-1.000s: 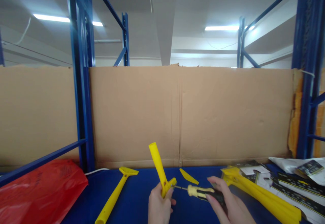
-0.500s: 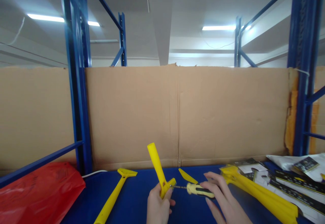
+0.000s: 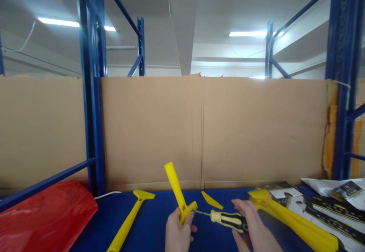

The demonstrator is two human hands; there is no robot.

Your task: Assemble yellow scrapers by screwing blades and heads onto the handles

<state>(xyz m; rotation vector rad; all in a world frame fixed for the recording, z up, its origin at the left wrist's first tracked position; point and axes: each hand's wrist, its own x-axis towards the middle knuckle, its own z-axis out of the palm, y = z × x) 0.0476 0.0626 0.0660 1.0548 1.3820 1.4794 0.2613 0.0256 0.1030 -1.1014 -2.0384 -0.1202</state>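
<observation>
My left hand (image 3: 179, 231) is closed around a yellow plastic scraper (image 3: 177, 187), its round handle pointing up and its wide head near my thumb. A screwdriver (image 3: 228, 219) with a cream and black grip reaches across from the right, its tip at the scraper's head; any screw there is too small to make out. My right hand (image 3: 253, 223) has the butt of that grip between its fingers and palm, the fingers loosely curled. Behind the screwdriver, a flat yellow piece (image 3: 212, 200) lies on the blue surface (image 3: 154, 225).
Another yellow scraper (image 3: 128, 219) lies to the left, beside a red plastic bag (image 3: 48, 217). On the right are more yellow scrapers (image 3: 296, 221) and several black-and-white packages (image 3: 339, 214). A cardboard panel (image 3: 151, 130) and blue rack posts (image 3: 94, 92) stand behind.
My right hand's fingers have shifted back along the screwdriver grip towards its butt, and the grip has turned and tilted slightly down. My left hand keeps the scraper almost still.
</observation>
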